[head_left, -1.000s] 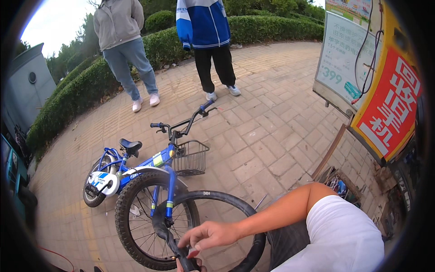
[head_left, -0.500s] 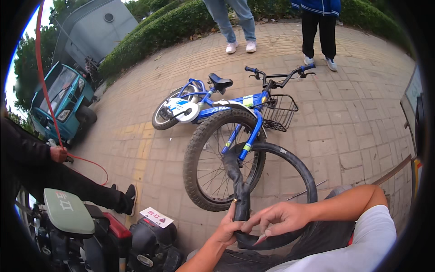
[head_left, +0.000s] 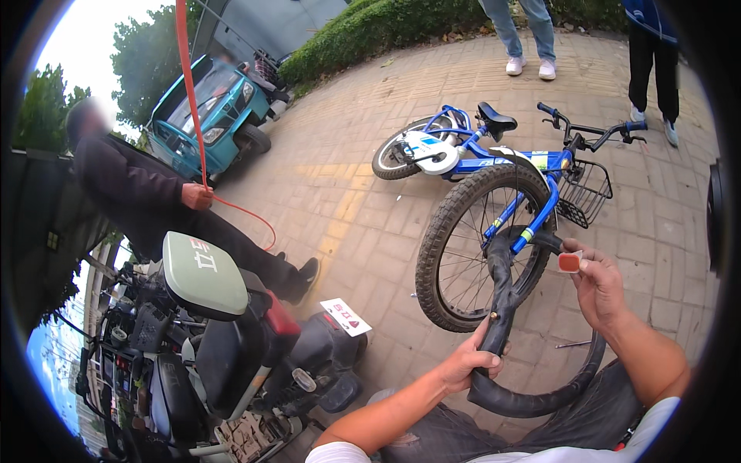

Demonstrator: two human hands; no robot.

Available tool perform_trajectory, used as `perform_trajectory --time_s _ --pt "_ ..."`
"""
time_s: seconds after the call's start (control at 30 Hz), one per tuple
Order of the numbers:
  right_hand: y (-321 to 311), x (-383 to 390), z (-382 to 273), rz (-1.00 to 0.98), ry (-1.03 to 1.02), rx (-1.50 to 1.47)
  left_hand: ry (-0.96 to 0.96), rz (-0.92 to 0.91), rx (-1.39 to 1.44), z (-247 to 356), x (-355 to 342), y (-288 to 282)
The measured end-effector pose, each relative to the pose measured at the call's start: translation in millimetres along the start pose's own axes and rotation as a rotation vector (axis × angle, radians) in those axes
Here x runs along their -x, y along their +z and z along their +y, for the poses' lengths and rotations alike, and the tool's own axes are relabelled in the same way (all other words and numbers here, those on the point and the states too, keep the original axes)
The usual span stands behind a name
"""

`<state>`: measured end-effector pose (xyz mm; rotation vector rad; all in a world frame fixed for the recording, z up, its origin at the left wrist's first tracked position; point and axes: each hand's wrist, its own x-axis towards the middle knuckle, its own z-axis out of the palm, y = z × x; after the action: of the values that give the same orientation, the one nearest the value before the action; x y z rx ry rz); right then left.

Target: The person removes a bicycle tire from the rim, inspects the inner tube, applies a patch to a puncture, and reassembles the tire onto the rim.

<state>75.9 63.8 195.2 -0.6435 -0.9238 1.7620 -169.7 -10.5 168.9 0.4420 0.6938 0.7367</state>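
Observation:
My left hand (head_left: 475, 359) is wrapped around a flattened stretch of black rubber inner tube (head_left: 502, 282), just below a small brass valve (head_left: 493, 316). Raised on the right, my right hand (head_left: 594, 278) pinches a small red patch with a pale backing (head_left: 570, 262) between thumb and fingers. The tube loops down over my lap and rises to the front fork of a blue child's bicycle (head_left: 478, 163), lying on its side just beyond my hands. Its knobby front tyre (head_left: 432, 270) is behind the tube. A thin metal rod (head_left: 571, 344) lies on the paving.
Parked scooters (head_left: 224, 355) crowd the lower left. A person in dark clothes (head_left: 139, 177) holds a red hose (head_left: 185, 62). Beyond is a teal three-wheeler (head_left: 208, 123) with another person (head_left: 255, 77). Two people (head_left: 509, 35) (head_left: 652, 69) stand on the paving (head_left: 347, 131) by a hedge (head_left: 347, 50).
The view has swung left, bringing the scooters and hose-holder in. My right hand has lifted from the tube toward the right, showing the red patch; my left hand keeps hold of the tube.

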Motion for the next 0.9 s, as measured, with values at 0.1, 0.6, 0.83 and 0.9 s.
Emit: perform_trajectory --time_s 0.1,0.6,0.83,0.9 --pt "6 -2 -4 -0.103 -0.041 0.051 0.003 0.013 0.024 -3 0 -2" --pt "-8 -12 -15 0.003 -0.043 -0.043 -0.001 0.013 -0.002 4 2 4" --pt "15 11 -9 -0.232 0.037 0.105 -0.008 -0.029 0.01 4 -2 0" --pt "3 0 -3 -0.069 -0.013 0.032 -0.007 -0.005 0.012 5 3 2"
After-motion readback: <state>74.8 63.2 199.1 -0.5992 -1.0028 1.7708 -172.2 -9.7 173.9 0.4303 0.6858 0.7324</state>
